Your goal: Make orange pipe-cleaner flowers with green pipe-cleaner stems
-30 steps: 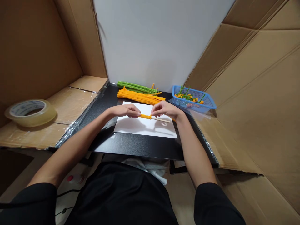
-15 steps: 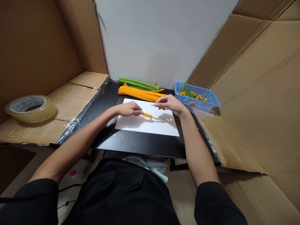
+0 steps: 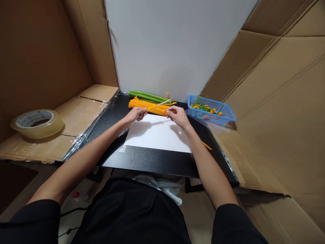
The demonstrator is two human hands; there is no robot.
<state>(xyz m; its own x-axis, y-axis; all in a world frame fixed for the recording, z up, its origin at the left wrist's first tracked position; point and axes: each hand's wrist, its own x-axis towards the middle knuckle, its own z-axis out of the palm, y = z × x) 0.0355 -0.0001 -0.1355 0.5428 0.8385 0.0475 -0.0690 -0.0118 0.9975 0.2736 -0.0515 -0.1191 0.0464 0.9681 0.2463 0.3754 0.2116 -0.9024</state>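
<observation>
My left hand (image 3: 137, 114) is closed on a thin pale stick (image 3: 164, 102) with an orange pipe cleaner (image 3: 152, 108) wound in a coil around it. The stick's bare end tilts up and to the right. My right hand (image 3: 178, 117) is just right of the coil, with thumb and fingers pinched. A bit of orange shows at its fingertips, hard to separate from the bundle behind. Both hands are raised over the white sheet (image 3: 157, 135), where their shadows fall. Behind them lie a bundle of orange pipe cleaners (image 3: 135, 103) and a green bundle (image 3: 144, 96).
A blue basket (image 3: 225, 117) at the back right holds green and orange pipe-cleaner pieces (image 3: 203, 107). One orange piece (image 3: 207, 145) lies beside my right forearm. On the cardboard ledge at left rests a roll of clear tape (image 3: 38, 123). Cardboard walls (image 3: 276, 84) flank the black table (image 3: 152, 161).
Both hands have risen from low over the sheet towards the bundles. The stick now points up and right instead of down and right. My right hand has turned, still pinched.
</observation>
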